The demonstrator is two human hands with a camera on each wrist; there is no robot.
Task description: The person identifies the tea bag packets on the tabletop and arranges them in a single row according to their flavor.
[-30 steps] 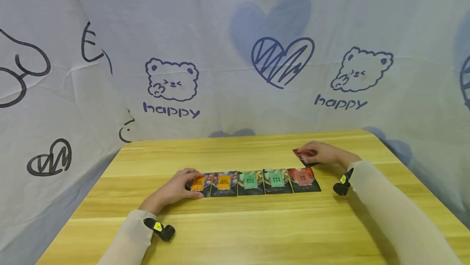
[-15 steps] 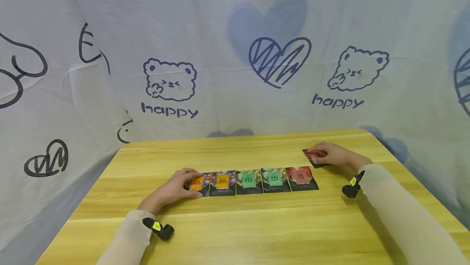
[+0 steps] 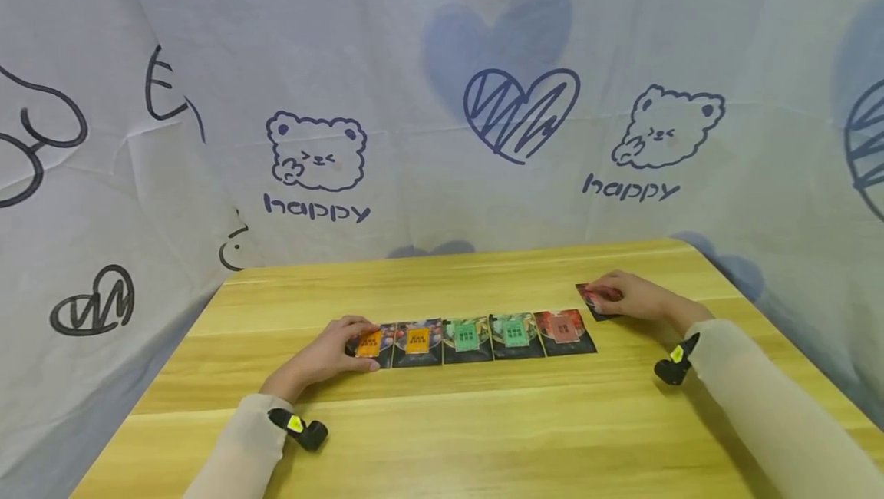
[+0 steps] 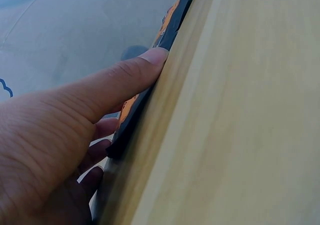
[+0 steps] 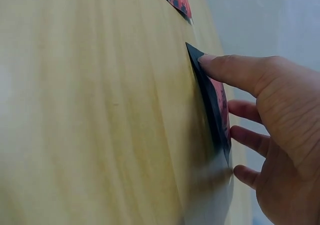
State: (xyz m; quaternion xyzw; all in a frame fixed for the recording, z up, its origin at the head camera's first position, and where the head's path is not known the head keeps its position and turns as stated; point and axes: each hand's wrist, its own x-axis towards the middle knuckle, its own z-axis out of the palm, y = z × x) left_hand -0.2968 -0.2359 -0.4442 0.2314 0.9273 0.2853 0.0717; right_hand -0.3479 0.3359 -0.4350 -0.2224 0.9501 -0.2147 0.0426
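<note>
Flat dark food packets lie edge to edge in a row, with orange, green and red labels. My left hand (image 3: 324, 353) rests on the leftmost orange-labelled packet (image 3: 370, 344); in the left wrist view its extended thumb (image 4: 135, 71) touches the near edge. To the right of it come another orange packet (image 3: 418, 341), two green ones (image 3: 466, 336) and a red one (image 3: 565, 328). Beyond the row's right end, my right hand (image 3: 638, 299) holds a separate red packet (image 5: 222, 105) by opposite edges, thumb on the near side, low over the table. The hand covers part of it.
The wooden table (image 3: 442, 430) extends in front of the row and to both sides. A white cloth (image 3: 414, 115) printed with bears and hearts hangs behind the table's far edge. Wrist cameras on straps sit at both sleeves.
My right hand has moved to the right with the red packet, away from the row's end. The left hand stays on the leftmost packet, and the row keeps its arrangement.
</note>
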